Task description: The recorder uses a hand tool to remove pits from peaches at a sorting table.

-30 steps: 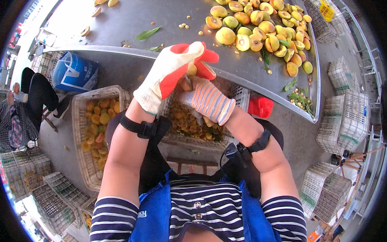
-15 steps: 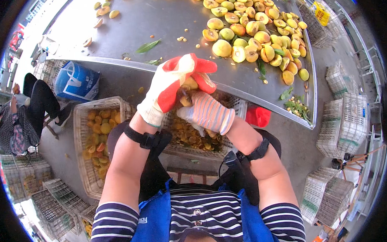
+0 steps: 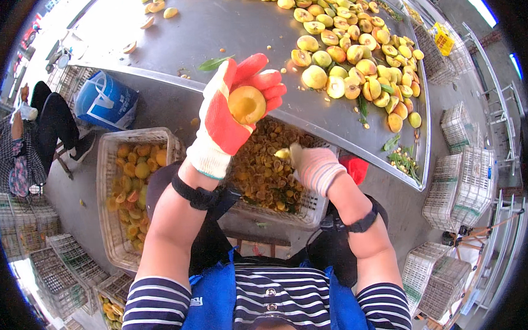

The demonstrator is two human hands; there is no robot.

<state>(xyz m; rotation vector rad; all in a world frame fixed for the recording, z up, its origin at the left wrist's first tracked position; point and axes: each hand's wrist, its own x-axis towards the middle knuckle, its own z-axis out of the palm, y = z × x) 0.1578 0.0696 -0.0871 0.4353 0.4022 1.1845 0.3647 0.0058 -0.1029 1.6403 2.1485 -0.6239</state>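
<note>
A halved peach [image 3: 247, 106] lies cut side up in my left hand [image 3: 220, 123], which wears a white glove with a red coated palm. A round hollow shows in the middle of its flesh, and my fingers curl beside it. Lower and to the right is my right hand [image 3: 317, 168] in a striped glove, its fingers closed and smeared by motion. A small yellowish piece [image 3: 283, 154] shows at those fingertips; what they grip I cannot make out. Beneath both hands stands a crate [image 3: 312, 213] full of brown pits and scraps.
Many peach halves [image 3: 353, 63] are heaped on the metal table [image 3: 195, 28], whose edge runs just beyond my hands. To the left are a crate of peach halves [image 3: 134, 187], a blue bucket [image 3: 106, 100] and a seated person [image 3: 19, 150]. Stacked crates [image 3: 459, 181] stand at right.
My hands have come apart: the right has moved down and right from the peach. My left hand has turned its palm up, showing the hollowed half.
</note>
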